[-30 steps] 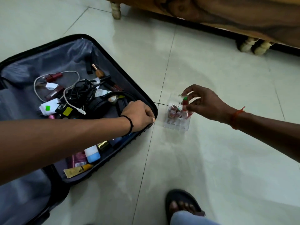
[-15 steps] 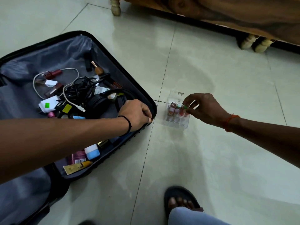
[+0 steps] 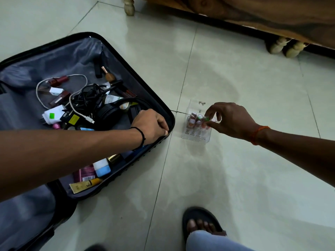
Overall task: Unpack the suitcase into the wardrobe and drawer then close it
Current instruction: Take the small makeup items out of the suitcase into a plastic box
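Observation:
The black suitcase lies open on the floor at the left, holding cables, black headphones, a white charger, tubes and small cosmetics. My left hand rests curled at the suitcase's right rim; whether it holds anything is hidden. To the right of the case stands a clear plastic organiser with several small bottles in its slots. My right hand pinches a small green-capped bottle at the organiser's right slots.
A wooden bed frame with pale turned legs runs along the top. My sandalled foot is at the bottom centre. Pale tiled floor surrounds everything.
My right hand has lowered the green-capped bottle down into the organiser. My left hand stayed at the suitcase rim.

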